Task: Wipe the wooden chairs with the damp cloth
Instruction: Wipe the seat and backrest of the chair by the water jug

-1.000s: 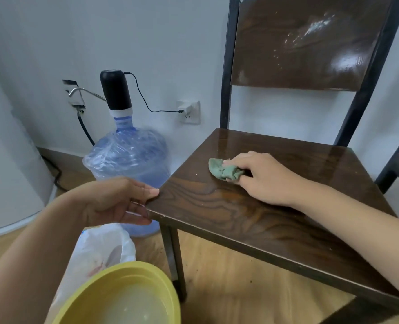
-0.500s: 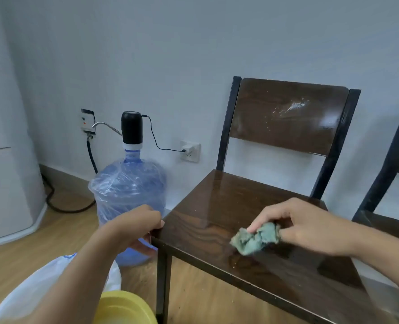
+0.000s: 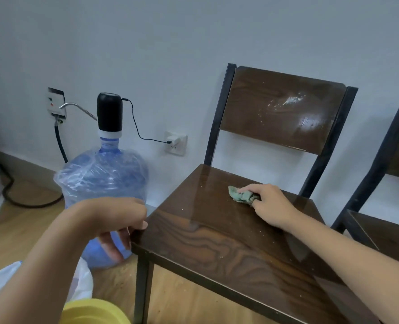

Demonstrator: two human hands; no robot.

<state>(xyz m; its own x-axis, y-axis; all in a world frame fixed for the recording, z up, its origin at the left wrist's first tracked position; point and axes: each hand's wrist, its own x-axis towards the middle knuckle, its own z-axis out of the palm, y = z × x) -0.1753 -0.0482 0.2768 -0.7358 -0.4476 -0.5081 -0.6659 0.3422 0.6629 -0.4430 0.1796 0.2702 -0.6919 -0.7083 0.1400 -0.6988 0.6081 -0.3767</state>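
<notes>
A dark wooden chair (image 3: pixel 217 232) with a black metal frame stands against the wall. Its backrest (image 3: pixel 280 108) carries white dusty smears, and specks lie on the seat. My right hand (image 3: pixel 269 204) presses a crumpled green cloth (image 3: pixel 241 195) onto the rear middle of the seat. My left hand (image 3: pixel 121 220) grips the seat's front left corner, thumb on top and fingers under the edge. A second wooden chair (image 3: pixel 385 232) shows partly at the right edge.
A large blue water bottle (image 3: pixel 100 181) with a black pump and cable stands left of the chair, by a wall socket (image 3: pixel 175 142). A yellow basin (image 3: pixel 95 312) and a white plastic bag (image 3: pixel 81 284) sit at the bottom left on the wooden floor.
My right hand has carried the cloth from the seat's front back toward its rear middle. The view has risen and pulled away. My left hand stays on the corner.
</notes>
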